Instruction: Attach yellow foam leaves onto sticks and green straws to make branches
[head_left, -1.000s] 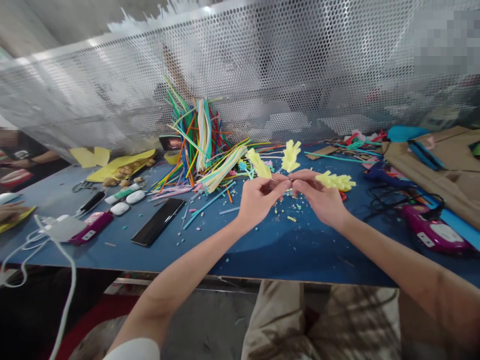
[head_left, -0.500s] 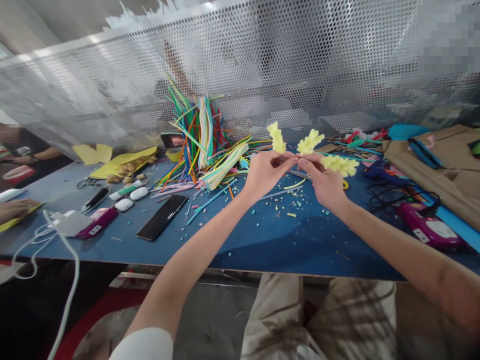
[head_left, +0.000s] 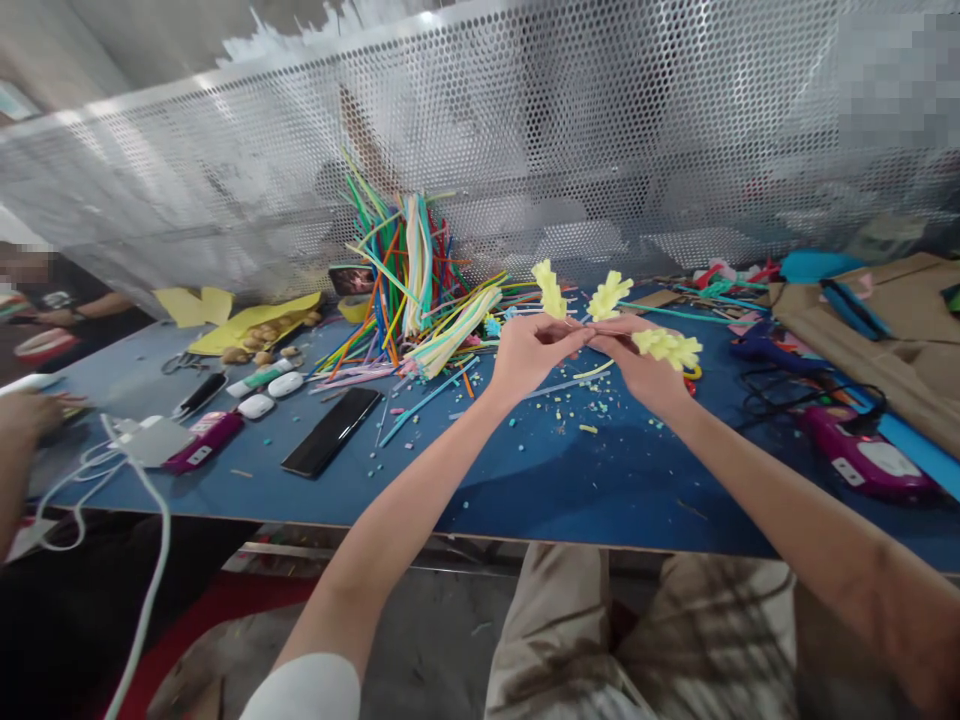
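1. The left hand (head_left: pixel 525 352), fingers nearly closed, pinches the yellow sprigs (head_left: pixel 609 297) at their thin stems.
2. The right hand (head_left: pixel 639 370) pinches there too, fingertips meeting the left's.
3. Both forearms reach forward, converging above the blue table (head_left: pixel 570 500).

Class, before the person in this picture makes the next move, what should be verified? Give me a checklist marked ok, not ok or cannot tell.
1. Left hand and right hand brought together: ok, they meet at the fingertips.
2. All three yellow pieces in view: ok, they stick out around the hands.
3. Yellow pieces securely joined: cannot tell, the hands hide the place.
4. Table free of scraps near the hands: not ok, small scraps are scattered there.
5. Black phone clear of the hands: ok, it lies apart, to the left.
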